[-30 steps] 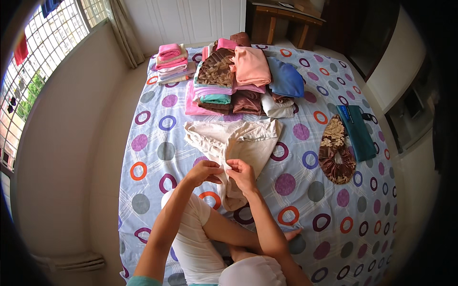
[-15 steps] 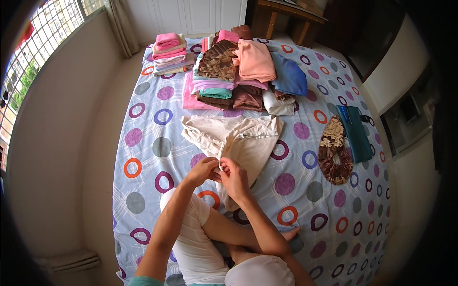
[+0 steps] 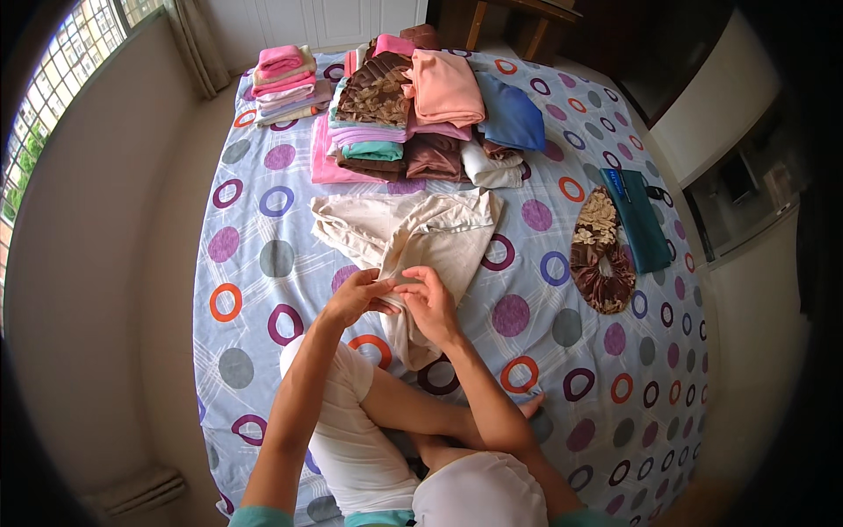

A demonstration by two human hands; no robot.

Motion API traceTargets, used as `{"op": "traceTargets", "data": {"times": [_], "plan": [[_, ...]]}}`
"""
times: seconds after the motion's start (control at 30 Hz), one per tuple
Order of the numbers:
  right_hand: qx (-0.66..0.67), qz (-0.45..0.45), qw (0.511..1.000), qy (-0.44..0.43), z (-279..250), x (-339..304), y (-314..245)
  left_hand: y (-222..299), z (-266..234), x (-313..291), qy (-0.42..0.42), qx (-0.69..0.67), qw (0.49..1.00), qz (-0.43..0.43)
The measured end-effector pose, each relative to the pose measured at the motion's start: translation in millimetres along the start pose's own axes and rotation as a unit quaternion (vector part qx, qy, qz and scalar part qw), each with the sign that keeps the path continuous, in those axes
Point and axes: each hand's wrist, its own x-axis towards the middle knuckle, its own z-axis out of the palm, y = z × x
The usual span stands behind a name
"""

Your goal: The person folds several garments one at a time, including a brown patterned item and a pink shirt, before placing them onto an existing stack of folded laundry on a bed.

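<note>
A cream cloth garment (image 3: pixel 452 233) lies spread and partly folded on the bed in front of me, its narrow lower end reaching toward my crossed legs. At its near left edge, my left hand (image 3: pixel 358 297) has its thumb and fingers closed around a bit of the cloth. Just to the right, over the garment, is my right hand (image 3: pixel 428 306), fingers bent and apart, with nothing visible in them. The fingertips of the two hands nearly meet. What lies under my palms is hidden.
I sit on a bed with a patterned sheet (image 3: pixel 237 369). Beyond the garment are a large pile of folded clothes (image 3: pixel 439 149) and a smaller folded stack (image 3: pixel 285 88). To the right lie a brown floral ruffled cloth (image 3: pixel 601 255) and a dark teal flat case (image 3: pixel 641 224).
My hands, pinched together on the garment before, have drawn slightly apart; the right fingers have loosened and spread. The whole view has shifted a little, while the garment keeps its shape.
</note>
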Motion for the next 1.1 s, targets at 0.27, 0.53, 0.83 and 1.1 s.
{"op": "traceTargets", "data": {"times": [0.27, 0.53, 0.83, 1.1], "plan": [[-0.349, 0.175, 0.918, -0.071, -39.2, -45.4, 31.1, 11.0, 1.8, -8.0, 0.022, -0.030, 0.999, 0.037], [-0.303, 0.167, 0.937, 0.054, -14.9, -76.8, 92.8, 14.3, -3.4, -5.9, 0.002, -0.104, 0.991, 0.087], [0.032, 0.175, 0.968, 0.179, -89.0, -37.8, 15.6, 47.0, 3.0, -39.0, 0.029, -0.124, 0.963, 0.239], [-0.014, -0.148, 0.972, 0.180, -152.4, 36.8, -186.3, 149.9, 45.4, -56.2, -0.043, -0.249, 0.910, 0.328]]}}
